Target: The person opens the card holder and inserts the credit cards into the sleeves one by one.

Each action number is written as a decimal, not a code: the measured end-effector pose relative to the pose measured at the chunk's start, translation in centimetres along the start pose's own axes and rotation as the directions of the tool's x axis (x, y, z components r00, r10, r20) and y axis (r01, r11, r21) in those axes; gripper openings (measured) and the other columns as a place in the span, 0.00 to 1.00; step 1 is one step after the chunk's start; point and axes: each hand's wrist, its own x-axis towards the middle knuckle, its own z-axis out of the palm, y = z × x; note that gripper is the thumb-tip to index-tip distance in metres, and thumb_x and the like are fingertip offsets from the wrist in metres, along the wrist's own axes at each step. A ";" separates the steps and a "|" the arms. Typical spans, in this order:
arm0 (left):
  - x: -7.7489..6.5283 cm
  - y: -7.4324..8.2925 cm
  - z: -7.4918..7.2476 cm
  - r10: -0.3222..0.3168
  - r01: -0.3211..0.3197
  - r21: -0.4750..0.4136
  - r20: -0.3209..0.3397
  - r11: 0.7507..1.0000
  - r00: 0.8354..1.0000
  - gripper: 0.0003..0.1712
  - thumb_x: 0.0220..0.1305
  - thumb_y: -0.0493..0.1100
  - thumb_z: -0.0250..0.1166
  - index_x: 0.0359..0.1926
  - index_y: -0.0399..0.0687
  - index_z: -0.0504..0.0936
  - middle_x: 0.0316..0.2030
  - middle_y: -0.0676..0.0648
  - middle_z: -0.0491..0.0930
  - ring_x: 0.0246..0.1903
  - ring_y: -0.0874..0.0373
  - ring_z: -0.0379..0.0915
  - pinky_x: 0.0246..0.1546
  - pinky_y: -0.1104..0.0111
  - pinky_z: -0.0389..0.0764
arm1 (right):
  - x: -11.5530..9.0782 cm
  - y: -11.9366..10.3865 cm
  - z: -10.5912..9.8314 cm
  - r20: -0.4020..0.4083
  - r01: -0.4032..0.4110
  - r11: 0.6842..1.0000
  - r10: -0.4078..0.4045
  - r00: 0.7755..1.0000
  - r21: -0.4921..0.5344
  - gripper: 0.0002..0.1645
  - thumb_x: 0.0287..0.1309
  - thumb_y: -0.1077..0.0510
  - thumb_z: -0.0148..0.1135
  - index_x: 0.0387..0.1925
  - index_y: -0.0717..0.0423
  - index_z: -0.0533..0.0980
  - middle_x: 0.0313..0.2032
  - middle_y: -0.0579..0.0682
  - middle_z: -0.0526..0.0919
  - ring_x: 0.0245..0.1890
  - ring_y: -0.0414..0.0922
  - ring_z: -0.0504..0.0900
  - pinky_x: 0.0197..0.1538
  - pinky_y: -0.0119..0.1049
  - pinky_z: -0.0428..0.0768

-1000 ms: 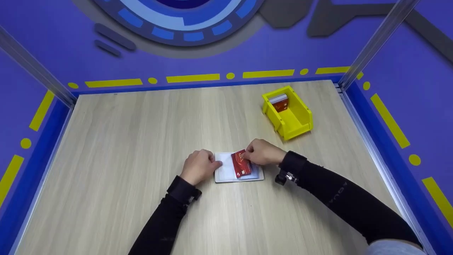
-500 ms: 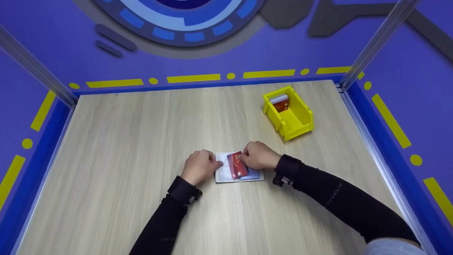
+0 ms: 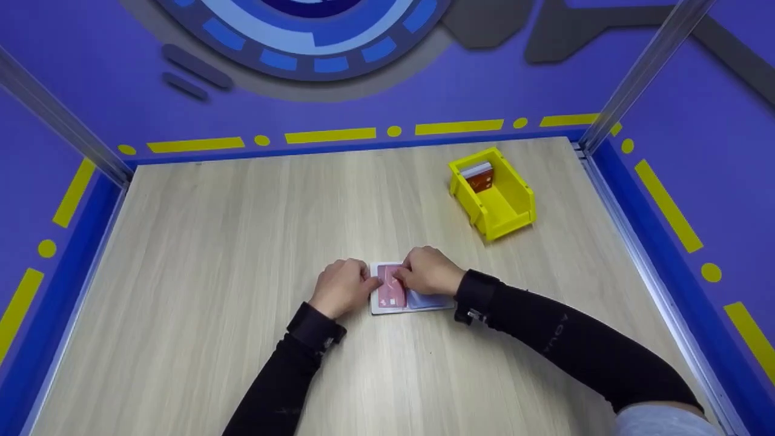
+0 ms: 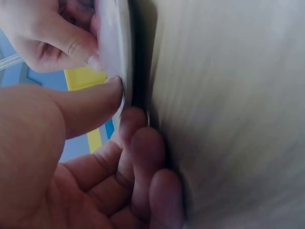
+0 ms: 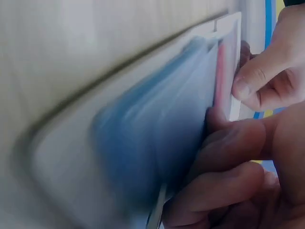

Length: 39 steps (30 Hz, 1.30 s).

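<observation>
An open card holder (image 3: pixel 375 306) with clear sleeves lies on the table. A red card (image 3: pixel 392 297) looks pale through the clear sleeve on its left side. My left hand (image 3: pixel 342 287) holds the holder's left edge, thumb on top and the other fingers below in the left wrist view. My right hand (image 3: pixel 431 271) pinches at the card's right edge with bent fingers. Bluish sleeve pages (image 5: pixel 162 114) spread below that hand in the right wrist view, partly covered by its fingers.
A yellow bin (image 3: pixel 511 226) stands at the back right of the wooden table (image 3: pixel 242 242), with red and white cards (image 3: pixel 481 181) upright at its far end. Blue patterned walls (image 3: pixel 363 106) rise behind and at both sides.
The right hand has moved left with the red card, which has straightened and gone from lying over the sleeve to under the clear film. The left hand stays in place.
</observation>
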 end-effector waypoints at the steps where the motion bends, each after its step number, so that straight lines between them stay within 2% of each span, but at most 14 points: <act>1: 0.0 0.0 0.0 0.005 -0.005 0.003 0.000 1.000 1.000 0.23 0.72 0.53 0.75 0.22 0.54 0.78 0.21 0.55 0.73 0.25 0.56 0.69 0.29 0.64 0.66 | 0.0 -0.2 0.1 0.004 0.008 1.000 -0.008 1.000 -0.003 0.30 0.81 0.48 0.62 0.16 0.47 0.80 0.15 0.40 0.69 0.21 0.41 0.70 0.29 0.35 0.65; 8: 0.0 0.0 0.1 0.004 -0.004 0.014 -0.016 1.000 1.000 0.24 0.69 0.54 0.76 0.20 0.54 0.77 0.21 0.56 0.73 0.25 0.56 0.70 0.29 0.64 0.66 | -0.3 -1.4 0.2 0.008 0.069 0.995 -0.069 0.998 -0.071 0.30 0.78 0.52 0.60 0.13 0.45 0.73 0.15 0.41 0.69 0.21 0.42 0.70 0.28 0.37 0.66; 13: 0.1 0.0 0.3 -0.035 0.035 0.012 -0.002 0.999 0.999 0.25 0.67 0.57 0.79 0.21 0.54 0.77 0.22 0.55 0.74 0.25 0.56 0.71 0.29 0.64 0.67 | -0.4 -0.1 -1.0 0.033 0.094 0.995 -0.093 0.995 -0.036 0.28 0.76 0.51 0.63 0.14 0.44 0.77 0.14 0.38 0.68 0.20 0.40 0.69 0.28 0.35 0.65; 16: 0.1 0.1 0.3 -0.048 0.048 0.005 0.003 0.999 0.999 0.25 0.65 0.58 0.79 0.21 0.55 0.77 0.22 0.55 0.75 0.26 0.56 0.72 0.29 0.63 0.68 | -0.5 1.1 -2.5 0.020 0.085 0.995 -0.084 0.996 -0.047 0.22 0.75 0.47 0.69 0.22 0.47 0.82 0.20 0.41 0.76 0.25 0.42 0.74 0.34 0.36 0.69; 19: 0.1 0.2 0.3 -0.057 0.057 -0.001 0.006 0.998 0.998 0.25 0.65 0.58 0.79 0.22 0.55 0.77 0.23 0.54 0.75 0.26 0.56 0.72 0.29 0.63 0.68 | -0.7 2.2 -4.0 0.010 0.055 0.991 -0.055 0.998 -0.124 0.17 0.70 0.41 0.76 0.37 0.49 0.85 0.31 0.46 0.84 0.35 0.46 0.78 0.42 0.40 0.74; 24: 0.1 0.1 0.3 -0.081 0.081 -0.018 0.011 0.997 0.997 0.26 0.66 0.58 0.80 0.22 0.54 0.76 0.23 0.55 0.73 0.26 0.57 0.70 0.29 0.64 0.67 | -0.6 3.7 -4.8 0.053 0.059 0.973 -0.048 0.997 -0.223 0.29 0.64 0.37 0.80 0.56 0.51 0.84 0.46 0.51 0.88 0.45 0.50 0.80 0.52 0.47 0.79; 30: 0.0 0.0 0.5 -0.080 0.080 -0.020 0.006 0.997 0.997 0.25 0.66 0.58 0.80 0.22 0.55 0.77 0.23 0.55 0.73 0.27 0.57 0.70 0.29 0.64 0.67 | -0.9 4.1 -3.9 0.061 0.125 0.972 -0.116 0.991 -0.197 0.31 0.68 0.45 0.78 0.67 0.51 0.82 0.55 0.53 0.90 0.52 0.51 0.83 0.62 0.53 0.81; 34: -0.1 0.1 0.4 -0.097 0.098 -0.028 0.012 0.995 0.995 0.25 0.66 0.58 0.80 0.22 0.55 0.76 0.23 0.55 0.72 0.26 0.57 0.70 0.28 0.64 0.66 | -1.1 3.9 -3.8 0.037 0.139 0.968 -0.134 0.990 -0.211 0.30 0.68 0.49 0.78 0.67 0.53 0.83 0.58 0.54 0.90 0.57 0.52 0.84 0.67 0.54 0.81; 36: -0.1 0.2 0.4 -0.105 0.105 -0.032 0.014 0.994 0.994 0.25 0.66 0.58 0.80 0.22 0.55 0.76 0.23 0.55 0.72 0.26 0.57 0.69 0.28 0.64 0.66 | -1.1 3.9 -3.8 0.020 0.143 0.965 -0.142 0.990 -0.220 0.28 0.67 0.49 0.80 0.64 0.54 0.84 0.55 0.53 0.90 0.54 0.52 0.84 0.63 0.53 0.82; 39: 0.0 0.2 0.3 -0.103 0.103 -0.027 0.016 0.994 0.995 0.26 0.66 0.58 0.80 0.22 0.55 0.75 0.22 0.55 0.71 0.26 0.57 0.69 0.28 0.64 0.66 | -1.2 3.9 -3.8 0.007 0.152 0.963 -0.155 0.988 -0.225 0.19 0.67 0.50 0.79 0.53 0.54 0.86 0.43 0.51 0.88 0.44 0.49 0.82 0.51 0.46 0.81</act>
